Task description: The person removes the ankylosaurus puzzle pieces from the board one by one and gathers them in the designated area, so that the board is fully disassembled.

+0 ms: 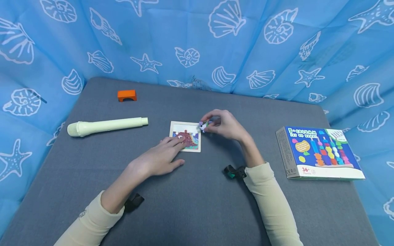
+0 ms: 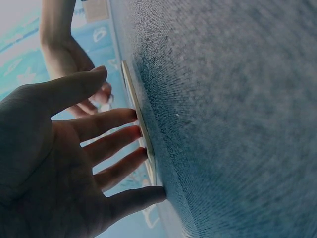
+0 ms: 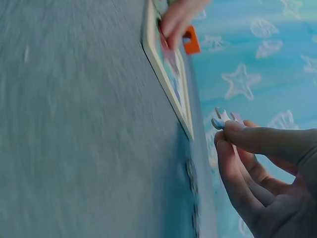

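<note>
A jigsaw puzzle in a pale wooden frame (image 1: 186,127) lies flat on the table. Its lower part holds joined pieces with a reddish-brown dinosaur picture (image 1: 191,139), while the upper part shows bare white backing. My left hand (image 1: 161,155) rests its extended fingertips on the lower left of the puzzle, covering some of it. Just beyond the frame's upper right corner, my right hand (image 1: 226,126) pinches a small puzzle piece (image 3: 225,119) between thumb and fingers, raised off the table in the right wrist view.
More loose puzzle pieces (image 3: 192,176) lie on the table near the right hand. To the left are a pale green toy microphone (image 1: 107,127) and an orange arch block (image 1: 127,95). A bead-set box (image 1: 323,153) lies at the right. A blue shell-print curtain (image 1: 191,34) hangs behind.
</note>
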`<action>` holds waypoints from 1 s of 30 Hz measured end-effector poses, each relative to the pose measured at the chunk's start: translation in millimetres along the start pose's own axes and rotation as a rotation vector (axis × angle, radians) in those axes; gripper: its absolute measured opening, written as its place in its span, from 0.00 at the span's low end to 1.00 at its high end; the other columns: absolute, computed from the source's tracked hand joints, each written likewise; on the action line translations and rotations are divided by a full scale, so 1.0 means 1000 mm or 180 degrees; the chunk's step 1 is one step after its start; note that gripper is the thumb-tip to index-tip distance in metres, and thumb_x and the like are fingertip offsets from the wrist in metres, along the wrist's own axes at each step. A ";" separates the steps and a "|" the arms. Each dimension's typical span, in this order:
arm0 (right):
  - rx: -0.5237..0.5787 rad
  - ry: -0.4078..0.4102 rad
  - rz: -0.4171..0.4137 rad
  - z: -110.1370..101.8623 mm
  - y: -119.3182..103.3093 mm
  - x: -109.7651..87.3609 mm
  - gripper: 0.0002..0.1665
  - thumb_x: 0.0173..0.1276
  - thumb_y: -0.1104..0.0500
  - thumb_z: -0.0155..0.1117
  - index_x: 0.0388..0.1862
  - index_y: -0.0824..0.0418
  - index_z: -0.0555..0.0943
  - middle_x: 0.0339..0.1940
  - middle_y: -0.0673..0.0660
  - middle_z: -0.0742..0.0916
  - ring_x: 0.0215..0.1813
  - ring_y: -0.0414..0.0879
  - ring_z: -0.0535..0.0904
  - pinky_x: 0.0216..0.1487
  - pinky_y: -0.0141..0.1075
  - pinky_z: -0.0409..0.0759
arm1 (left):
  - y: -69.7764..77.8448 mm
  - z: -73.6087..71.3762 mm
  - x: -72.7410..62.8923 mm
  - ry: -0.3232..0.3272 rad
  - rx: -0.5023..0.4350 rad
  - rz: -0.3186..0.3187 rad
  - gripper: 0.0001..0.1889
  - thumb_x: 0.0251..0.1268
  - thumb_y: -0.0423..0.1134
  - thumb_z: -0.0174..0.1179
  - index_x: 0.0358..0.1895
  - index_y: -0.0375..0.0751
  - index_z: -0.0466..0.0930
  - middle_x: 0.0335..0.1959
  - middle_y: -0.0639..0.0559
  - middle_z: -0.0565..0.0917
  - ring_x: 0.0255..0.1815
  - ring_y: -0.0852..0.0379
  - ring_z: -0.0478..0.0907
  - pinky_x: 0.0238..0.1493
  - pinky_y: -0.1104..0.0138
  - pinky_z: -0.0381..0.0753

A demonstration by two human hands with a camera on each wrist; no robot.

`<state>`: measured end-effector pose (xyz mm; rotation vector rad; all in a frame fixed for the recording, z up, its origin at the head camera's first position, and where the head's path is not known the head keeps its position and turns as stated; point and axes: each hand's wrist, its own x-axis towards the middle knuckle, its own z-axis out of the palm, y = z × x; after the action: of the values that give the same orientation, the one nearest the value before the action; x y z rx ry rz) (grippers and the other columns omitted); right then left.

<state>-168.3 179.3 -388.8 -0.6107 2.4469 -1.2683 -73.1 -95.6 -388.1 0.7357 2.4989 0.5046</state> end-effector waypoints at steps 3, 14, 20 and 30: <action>0.0149 0.0009 0.0112 -0.011 0.008 -0.007 0.19 0.69 0.73 0.74 0.58 0.68 0.87 0.57 0.67 0.89 0.45 0.47 0.93 0.40 0.32 0.88 | 0.000 0.000 0.000 0.0002 0.0001 0.0001 0.36 0.84 0.52 0.59 0.86 0.43 0.63 0.89 0.43 0.62 0.90 0.38 0.56 0.88 0.37 0.60; 0.0258 0.0110 0.0470 -0.051 0.038 -0.032 0.20 0.73 0.69 0.72 0.62 0.68 0.86 0.57 0.70 0.89 0.42 0.35 0.90 0.40 0.32 0.86 | -0.001 0.002 -0.002 0.0090 -0.0044 0.0066 0.35 0.84 0.50 0.60 0.85 0.40 0.65 0.88 0.41 0.64 0.89 0.37 0.57 0.88 0.38 0.61; 0.0015 0.0169 0.0600 -0.064 0.049 -0.040 0.21 0.74 0.67 0.72 0.64 0.68 0.85 0.60 0.70 0.87 0.47 0.38 0.89 0.45 0.28 0.87 | -0.012 0.012 0.002 0.0237 -0.0114 0.0233 0.34 0.85 0.53 0.58 0.84 0.41 0.65 0.87 0.40 0.65 0.88 0.34 0.58 0.87 0.34 0.59; -0.0262 0.0093 0.0830 -0.072 0.053 -0.045 0.21 0.75 0.65 0.72 0.64 0.68 0.86 0.58 0.70 0.88 0.44 0.40 0.88 0.43 0.27 0.85 | 0.001 0.000 -0.003 0.0077 -0.0029 0.0068 0.35 0.84 0.51 0.60 0.85 0.41 0.64 0.88 0.42 0.63 0.90 0.37 0.57 0.88 0.38 0.60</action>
<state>-174.8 279.6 -389.1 -0.2815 2.5133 -1.0847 -70.2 -96.6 -386.2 0.7577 2.5120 0.5353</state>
